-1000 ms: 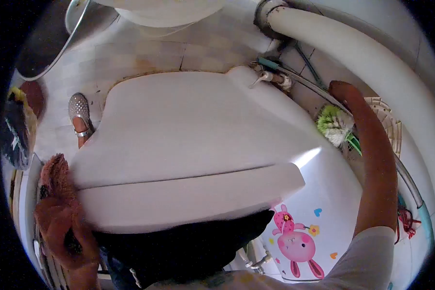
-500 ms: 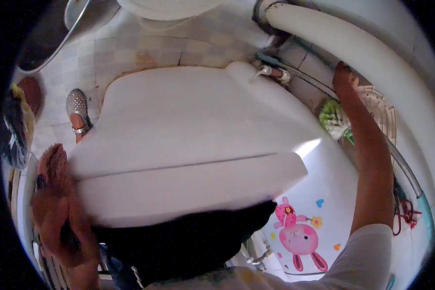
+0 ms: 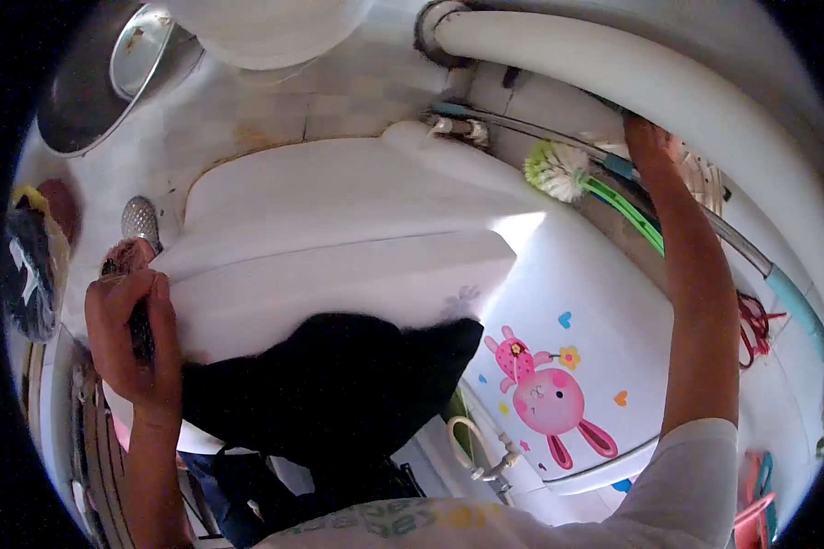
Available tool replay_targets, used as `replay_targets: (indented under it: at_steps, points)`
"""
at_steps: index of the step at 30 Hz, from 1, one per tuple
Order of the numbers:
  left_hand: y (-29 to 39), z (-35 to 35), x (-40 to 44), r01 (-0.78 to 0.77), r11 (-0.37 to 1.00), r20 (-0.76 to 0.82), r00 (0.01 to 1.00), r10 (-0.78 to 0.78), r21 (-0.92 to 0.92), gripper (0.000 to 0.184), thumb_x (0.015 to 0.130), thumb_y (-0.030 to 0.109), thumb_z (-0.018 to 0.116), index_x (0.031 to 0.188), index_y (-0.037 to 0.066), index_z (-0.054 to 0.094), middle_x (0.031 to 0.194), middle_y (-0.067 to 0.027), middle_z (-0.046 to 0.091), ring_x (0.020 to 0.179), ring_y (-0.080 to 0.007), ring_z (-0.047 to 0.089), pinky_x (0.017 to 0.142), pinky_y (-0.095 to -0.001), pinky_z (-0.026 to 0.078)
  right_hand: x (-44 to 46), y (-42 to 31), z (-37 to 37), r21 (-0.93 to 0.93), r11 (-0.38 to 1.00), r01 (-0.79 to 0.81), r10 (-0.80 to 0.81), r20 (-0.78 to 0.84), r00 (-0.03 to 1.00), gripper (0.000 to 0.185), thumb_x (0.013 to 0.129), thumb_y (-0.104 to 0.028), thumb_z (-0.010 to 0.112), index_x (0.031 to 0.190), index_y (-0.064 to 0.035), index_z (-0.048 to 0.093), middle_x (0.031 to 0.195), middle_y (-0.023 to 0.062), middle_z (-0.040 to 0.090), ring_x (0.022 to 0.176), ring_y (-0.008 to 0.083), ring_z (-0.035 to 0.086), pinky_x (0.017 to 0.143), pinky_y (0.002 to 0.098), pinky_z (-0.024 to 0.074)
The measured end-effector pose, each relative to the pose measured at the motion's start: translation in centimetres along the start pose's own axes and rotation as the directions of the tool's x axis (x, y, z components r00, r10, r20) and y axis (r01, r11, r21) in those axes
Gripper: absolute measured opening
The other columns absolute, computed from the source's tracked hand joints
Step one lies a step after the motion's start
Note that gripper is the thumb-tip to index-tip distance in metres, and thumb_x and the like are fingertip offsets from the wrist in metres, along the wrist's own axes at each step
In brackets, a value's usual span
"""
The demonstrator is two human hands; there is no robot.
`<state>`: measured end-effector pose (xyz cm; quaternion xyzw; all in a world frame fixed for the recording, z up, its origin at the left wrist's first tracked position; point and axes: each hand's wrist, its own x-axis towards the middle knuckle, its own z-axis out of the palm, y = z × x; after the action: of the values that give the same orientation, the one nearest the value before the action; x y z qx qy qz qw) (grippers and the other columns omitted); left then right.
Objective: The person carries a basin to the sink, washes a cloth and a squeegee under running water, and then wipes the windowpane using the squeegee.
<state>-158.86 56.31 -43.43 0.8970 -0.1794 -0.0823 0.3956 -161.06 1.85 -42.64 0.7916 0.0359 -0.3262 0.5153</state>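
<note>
My left hand (image 3: 124, 316) is closed around a brush with brownish bristles (image 3: 128, 256) and a dark handle, beside the left edge of the white toilet (image 3: 320, 201). A black cloth (image 3: 339, 384) hangs across the near edge of the toilet. On the far right, my right hand (image 3: 652, 142) reaches between the large white pipe (image 3: 613, 64) and a metal-and-teal pole (image 3: 742, 242); its fingers are mostly hidden. Below that forearm is a toilet brush (image 3: 563, 171) with a green handle. A ribbed cream item (image 3: 700, 178) shows behind the hand.
A pink rabbit sticker (image 3: 549, 400) decorates the white surface at right. A silver bucket (image 3: 87, 101) and a white basin (image 3: 270, 32) stand at the far side. Red cord (image 3: 757, 329) lies beside the pole. A shoe (image 3: 140, 222) and a dark plastic bag (image 3: 32, 274) are at left.
The view has shifted, and the scene sits farther left. My left hand has risen with the brush. My right arm now lies farther right of the toilet brush, showing more of its green handle.
</note>
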Motion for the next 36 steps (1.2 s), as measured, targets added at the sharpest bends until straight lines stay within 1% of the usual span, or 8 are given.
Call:
replay_targets:
  at_steps: [11,20,22,24,25,27,31,36]
  points:
    - [-0.3,0.1,-0.3,-0.030,0.998,0.008,1.000,0.029,0.063,0.014,0.074,-0.005,0.054,0.087,-0.001,0.054,0.080,-0.0125,0.054,0.072,-0.0229,0.052,0.073,-0.0309,0.042,0.5,-1.3,0.7,0.137,0.969,-0.204,0.140,0.372,0.918,0.041,0.080,-0.021,0.039,0.119,-0.0080,0.042,0.125,0.0157,0.037,0.119,0.0329,0.029,0.098,0.0498,0.0167]
    - [-0.6,0.3,-0.3,-0.037,0.999,-0.013,0.999,0.037,-0.029,0.014,0.074,-0.006,0.053,0.087,-0.001,0.052,0.078,-0.0121,0.052,0.072,-0.0235,0.050,0.069,-0.0306,0.041,2.4,-1.3,9.5,0.081,0.943,-0.323,0.322,0.021,0.946,0.044,0.082,-0.024,0.038,0.123,-0.0100,0.038,0.131,0.0122,0.030,0.123,0.0328,0.019,0.099,0.0514,0.0081]
    - [-0.4,0.2,-0.3,-0.043,0.998,-0.007,0.999,0.043,-0.036,0.016,0.073,-0.008,0.053,0.087,-0.001,0.052,0.078,-0.0122,0.052,0.072,-0.0236,0.050,0.069,-0.0306,0.041,3.3,1.4,5.2,0.495,0.675,-0.547,0.319,0.472,0.822,0.043,0.082,-0.024,0.038,0.122,-0.0099,0.038,0.130,0.0127,0.032,0.123,0.0313,0.022,0.100,0.0492,0.0101]
    - [-0.1,-0.2,-0.1,-0.009,1.000,0.032,0.999,0.010,-0.007,0.017,0.072,-0.009,0.054,0.087,-0.001,0.052,0.079,-0.0124,0.052,0.072,-0.0236,0.050,0.068,-0.0306,0.041,3.8,1.8,6.6,0.517,0.672,-0.530,0.428,0.314,0.848,0.040,0.082,-0.024,0.038,0.120,-0.0093,0.041,0.126,0.0138,0.036,0.120,0.0306,0.027,0.099,0.0470,0.0147]
    - [0.0,-0.3,0.0,-0.006,1.000,0.038,0.999,0.006,-0.005,0.017,0.071,-0.009,0.054,0.087,-0.001,0.052,0.078,-0.0124,0.052,0.072,-0.0235,0.050,0.068,-0.0304,0.041,3.1,0.2,12.3,0.340,0.833,-0.436,0.495,-0.107,0.862,0.038,0.082,-0.024,0.038,0.117,-0.0088,0.044,0.124,0.0146,0.039,0.117,0.0307,0.032,0.098,0.0458,0.0182]
    - [0.1,-0.3,0.2,-0.006,1.000,0.055,0.998,0.006,-0.004,0.018,0.070,-0.009,0.054,0.086,-0.001,0.051,0.078,-0.0123,0.051,0.072,-0.0233,0.050,0.067,-0.0301,0.041,3.4,-1.5,13.2,0.174,0.914,-0.367,0.405,-0.422,0.811,0.035,0.082,-0.023,0.038,0.113,-0.0083,0.047,0.118,0.0156,0.043,0.111,0.0311,0.038,0.095,0.0445,0.0241]
    - [-0.3,-0.7,-0.2,-0.009,1.000,0.110,0.994,0.010,-0.008,0.019,0.070,-0.010,0.054,0.086,-0.001,0.051,0.077,-0.0125,0.052,0.069,-0.0239,0.050,0.066,-0.0308,0.041,4.2,-0.4,9.3,0.442,0.856,-0.267,0.309,-0.023,0.951,0.031,0.081,-0.023,0.040,0.105,-0.0080,0.052,0.108,0.0163,0.050,0.100,0.0321,0.047,0.089,0.0438,0.0334]
    - [-0.6,-0.6,0.2,-0.082,0.997,0.095,0.992,0.082,-0.009,0.021,0.070,-0.011,0.054,0.088,-0.001,0.050,0.076,-0.0131,0.052,0.069,-0.0243,0.049,0.064,-0.0316,0.041,3.2,-4.4,1.4,0.149,0.924,0.352,-0.351,-0.037,0.936,0.025,0.078,-0.019,0.044,0.101,-0.0117,0.053,0.100,0.0132,0.053,0.093,0.0305,0.053,0.079,0.0422,0.0415]
